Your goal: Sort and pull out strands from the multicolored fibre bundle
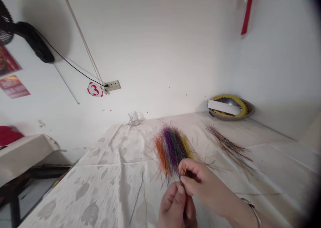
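My left hand (177, 206) is closed in a pinch, thumb up, at the bottom of the head view. Touching it from the right, my right hand (204, 184) is also closed, with thumb and forefinger pressed together. Between the fingertips of both run a few thin wire-like strands (180, 178), dark reddish, and a short yellow end shows by the right forefinger. How many there are is hidden by the fingers. Just beyond the hands lies a wide bundle of coloured strands (172, 147) in orange, purple, dark grey and yellow.
A looser bunch of strands (228, 142) lies to the right. Two single strands, one bluish (137, 196) and one yellowish (144, 201), lie left of the hands on the patterned tablecloth (100, 184). A glass mug (134, 118) and a metal bowl (249, 110) stand by the wall.
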`<state>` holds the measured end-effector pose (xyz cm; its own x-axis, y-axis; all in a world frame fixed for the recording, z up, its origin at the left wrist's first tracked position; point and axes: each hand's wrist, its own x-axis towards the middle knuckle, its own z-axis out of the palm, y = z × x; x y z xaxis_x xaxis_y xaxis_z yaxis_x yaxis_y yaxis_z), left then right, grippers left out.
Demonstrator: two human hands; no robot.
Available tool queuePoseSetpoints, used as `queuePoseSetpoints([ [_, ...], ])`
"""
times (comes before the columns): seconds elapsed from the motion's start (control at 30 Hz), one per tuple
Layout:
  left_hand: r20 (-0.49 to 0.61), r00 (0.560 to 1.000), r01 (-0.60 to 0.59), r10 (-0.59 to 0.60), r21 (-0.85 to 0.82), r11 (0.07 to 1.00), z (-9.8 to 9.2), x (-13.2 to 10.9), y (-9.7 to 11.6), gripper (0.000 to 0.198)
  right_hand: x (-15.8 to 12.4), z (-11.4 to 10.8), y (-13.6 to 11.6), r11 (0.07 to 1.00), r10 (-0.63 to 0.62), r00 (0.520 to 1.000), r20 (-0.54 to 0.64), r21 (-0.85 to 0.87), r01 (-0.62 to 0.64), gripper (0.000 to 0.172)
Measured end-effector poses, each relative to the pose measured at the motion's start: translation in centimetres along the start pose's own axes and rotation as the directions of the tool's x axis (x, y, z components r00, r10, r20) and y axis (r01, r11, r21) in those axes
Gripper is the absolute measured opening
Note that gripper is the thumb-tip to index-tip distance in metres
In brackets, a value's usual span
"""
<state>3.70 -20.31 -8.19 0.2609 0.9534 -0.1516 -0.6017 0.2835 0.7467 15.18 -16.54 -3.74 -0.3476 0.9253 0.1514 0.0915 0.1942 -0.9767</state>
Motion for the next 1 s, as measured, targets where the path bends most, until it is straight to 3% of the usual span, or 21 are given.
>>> queuePoseSetpoints([
  [0.33,0.062,0.995,0.083,-0.081,-0.031,0.996,-0.8,1.8,-0.7,0.043,0.5,0.6,2.0,0.903,0.134,0.987,-0.086,0.422,-0.086,0.010],
  [0.7,0.069,0.988,0.140,-0.140,0.000,0.990,-0.8,4.4,-0.9,0.045,1.6,-0.5,2.8,0.876,0.200,0.964,-0.176,0.473,-0.095,0.011],
  [0.87,0.057,0.989,0.137,-0.137,0.016,0.990,-0.1,4.9,-0.5,0.046,1.3,-1.0,3.6,0.917,0.125,0.967,-0.222,0.398,-0.028,0.035],
  [1.0,0.049,0.994,0.090,-0.093,0.078,0.993,0.5,4.1,-0.6,0.049,1.9,-1.1,4.1,0.906,0.218,0.931,-0.293,0.416,-0.081,0.046],
])
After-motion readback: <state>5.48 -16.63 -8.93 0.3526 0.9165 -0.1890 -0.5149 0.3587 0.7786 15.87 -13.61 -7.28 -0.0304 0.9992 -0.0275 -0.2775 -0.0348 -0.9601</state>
